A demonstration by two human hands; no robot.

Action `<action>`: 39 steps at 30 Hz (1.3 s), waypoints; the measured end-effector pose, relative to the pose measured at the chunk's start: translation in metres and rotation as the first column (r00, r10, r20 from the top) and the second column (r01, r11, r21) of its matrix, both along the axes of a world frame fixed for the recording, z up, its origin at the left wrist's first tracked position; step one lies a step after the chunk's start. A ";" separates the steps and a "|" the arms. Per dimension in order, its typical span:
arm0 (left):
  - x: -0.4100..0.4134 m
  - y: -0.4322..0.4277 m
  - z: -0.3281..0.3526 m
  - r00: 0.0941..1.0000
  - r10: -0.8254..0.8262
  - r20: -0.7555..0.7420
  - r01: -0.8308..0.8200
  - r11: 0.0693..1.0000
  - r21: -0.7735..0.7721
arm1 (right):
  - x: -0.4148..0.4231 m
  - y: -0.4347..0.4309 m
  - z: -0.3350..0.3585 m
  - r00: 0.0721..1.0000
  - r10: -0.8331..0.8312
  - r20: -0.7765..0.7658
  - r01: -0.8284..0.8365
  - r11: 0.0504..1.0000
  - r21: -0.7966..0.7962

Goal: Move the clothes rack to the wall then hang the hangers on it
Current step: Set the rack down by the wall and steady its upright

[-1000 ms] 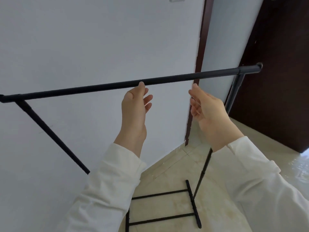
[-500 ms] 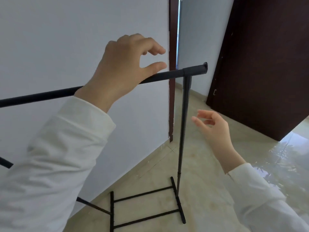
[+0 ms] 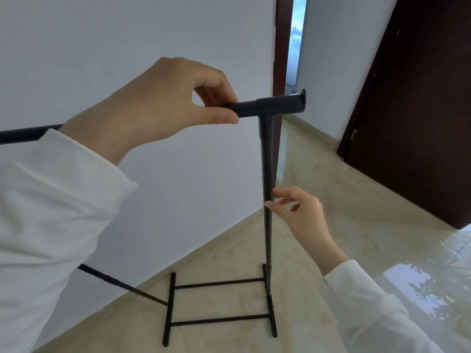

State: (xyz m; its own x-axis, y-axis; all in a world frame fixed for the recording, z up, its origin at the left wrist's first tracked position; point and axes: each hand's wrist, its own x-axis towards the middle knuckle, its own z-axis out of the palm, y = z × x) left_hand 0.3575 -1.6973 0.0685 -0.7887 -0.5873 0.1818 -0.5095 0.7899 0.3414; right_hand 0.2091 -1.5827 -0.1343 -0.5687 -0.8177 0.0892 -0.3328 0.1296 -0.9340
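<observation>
The black clothes rack (image 3: 266, 174) stands beside the white wall (image 3: 127, 34). Its top bar runs from the far left edge to a T-joint at upper centre, and its feet and two cross rods rest on the floor. My left hand (image 3: 163, 105) is closed around the top bar just left of the T-joint. My right hand (image 3: 298, 212) is lower, thumb and fingertips touching the right upright post at mid-height, fingers loosely curled and not wrapped round it. No hangers are in view.
A dark brown door (image 3: 420, 103) stands open at the right, with a narrow doorway gap (image 3: 293, 42) and brown frame behind the rack's end. Glossy beige floor tiles (image 3: 356, 250) spread to the right.
My left hand has closed onto the top bar near its right end. My right hand has moved left from free air to touch the upright post. The view has shifted right.
</observation>
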 end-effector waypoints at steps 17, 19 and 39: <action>-0.001 -0.058 0.008 0.990 0.102 -0.096 -0.116 0.981 -0.154 | -0.013 -0.084 0.014 0.989 0.014 -0.148 -0.021 0.999 -0.041; -0.004 -0.069 0.009 0.987 0.114 -0.110 -0.131 0.977 -0.170 | -0.018 -0.098 0.017 0.987 0.016 -0.162 -0.023 0.999 -0.046; -0.065 -0.165 0.006 0.956 0.264 -0.127 -0.279 0.952 -0.128 | -0.085 -0.220 0.016 0.976 0.143 -0.167 -0.141 0.990 0.022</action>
